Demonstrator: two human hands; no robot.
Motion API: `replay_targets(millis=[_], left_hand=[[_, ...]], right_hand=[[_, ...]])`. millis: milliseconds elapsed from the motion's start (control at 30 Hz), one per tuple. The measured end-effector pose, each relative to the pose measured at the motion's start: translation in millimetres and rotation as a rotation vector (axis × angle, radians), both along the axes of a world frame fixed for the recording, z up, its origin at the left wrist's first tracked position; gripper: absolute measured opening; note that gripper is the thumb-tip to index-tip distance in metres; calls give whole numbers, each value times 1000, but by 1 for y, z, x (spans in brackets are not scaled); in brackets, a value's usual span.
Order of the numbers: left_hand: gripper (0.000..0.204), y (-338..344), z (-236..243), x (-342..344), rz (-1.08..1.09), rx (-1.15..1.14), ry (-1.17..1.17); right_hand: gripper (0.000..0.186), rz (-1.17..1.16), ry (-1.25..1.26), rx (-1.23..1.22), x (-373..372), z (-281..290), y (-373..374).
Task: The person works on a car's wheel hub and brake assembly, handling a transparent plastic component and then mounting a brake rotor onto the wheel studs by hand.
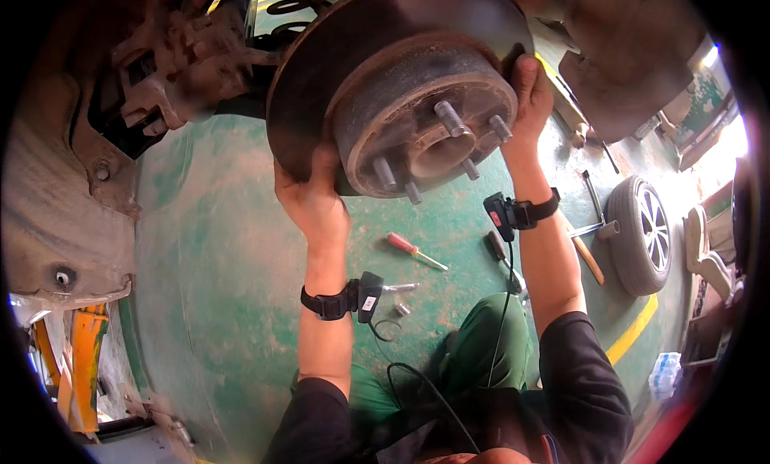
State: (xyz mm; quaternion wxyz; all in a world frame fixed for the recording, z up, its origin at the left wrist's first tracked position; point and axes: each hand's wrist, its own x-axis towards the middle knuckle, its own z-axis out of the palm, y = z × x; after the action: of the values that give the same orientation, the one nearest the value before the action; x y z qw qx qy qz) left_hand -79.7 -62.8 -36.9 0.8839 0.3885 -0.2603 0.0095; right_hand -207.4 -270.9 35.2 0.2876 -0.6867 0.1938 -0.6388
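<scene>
A rusty brake disc (309, 87) with a raised centre fills the upper middle, and several wheel studs (453, 119) stick out of the hub face. My left hand (313, 195) grips the disc's lower left edge, thumb on the front and fingers hidden behind. On the right edge my right hand (529, 99) holds it the same way, its thumb near the rim. Both arms are raised, and each wrist wears a black strap with a small box and cable. Left of the disc is a rusty brake caliper (180, 67).
On the green floor lie a red-handled screwdriver (413, 250), a socket (402, 310), a dark-handled tool (499, 247) and a wooden-handled hammer (585, 255). A wheel (642, 235) stands at right. An orange stand (87, 368) is at lower left. Rusty body panels (60, 183) flank the disc.
</scene>
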Motion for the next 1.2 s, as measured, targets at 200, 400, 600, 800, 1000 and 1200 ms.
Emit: replay_targets(millis=[200, 400, 600, 800, 1000, 1200], left_hand=[[79, 13, 0, -5, -59, 63, 38], [119, 28, 6, -13, -61, 210, -334], [112, 19, -2, -43, -78, 196, -131], [107, 8, -12, -41, 74, 215, -129], [106, -1, -13, -41, 159, 211, -180], [107, 4, 3, -37, 107, 213, -175]], right_hand=[[51, -9, -57, 20, 7, 2, 7], [52, -17, -47, 13, 5, 4, 13], [46, 102, 48, 75, -9, -2, 7], [88, 619, 131, 16, -49, -2, 10], [117, 631, 214, -22, -47, 1, 1], [127, 608, 272, 109, -46, -2, -3]])
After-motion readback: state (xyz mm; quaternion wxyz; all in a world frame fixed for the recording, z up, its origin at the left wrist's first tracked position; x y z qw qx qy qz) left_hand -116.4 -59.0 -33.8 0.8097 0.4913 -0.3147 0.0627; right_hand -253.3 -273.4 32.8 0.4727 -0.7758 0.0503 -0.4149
